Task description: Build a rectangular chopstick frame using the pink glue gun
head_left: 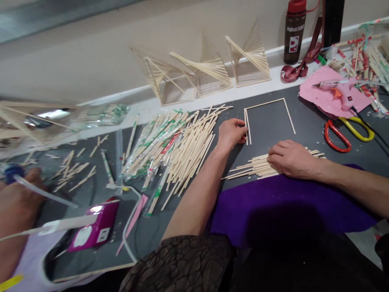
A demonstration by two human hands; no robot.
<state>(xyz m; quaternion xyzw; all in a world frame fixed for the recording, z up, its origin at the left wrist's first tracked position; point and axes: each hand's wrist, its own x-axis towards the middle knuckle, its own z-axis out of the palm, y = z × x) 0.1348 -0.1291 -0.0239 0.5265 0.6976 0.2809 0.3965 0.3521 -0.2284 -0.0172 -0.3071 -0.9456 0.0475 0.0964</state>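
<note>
On the dark grey tabletop, a three-sided outline of wooden chopsticks point(265, 103) lies with its near side unfilled. My left hand point(231, 133) is at its left side, thumb and fingers pinched on a chopstick point(246, 117) that lies close alongside the outline's left stick. My right hand point(291, 158) lies over a loose bundle of bare chopsticks point(252, 167) near the table's front edge. Its fingers are curled down on them, and the fingertips are partly hidden. To the left of my left forearm lies a larger heap of bare chopsticks point(190, 154).
Twisted stick structures point(202, 75) stand along the wall. Wrapped chopsticks point(154, 138) lie left. At right are a pink glue gun point(342, 91), scissors point(337, 136) and a bottle point(294, 36). A co-worker's blurred hand point(22, 202) is at far left, near a magenta box point(95, 225).
</note>
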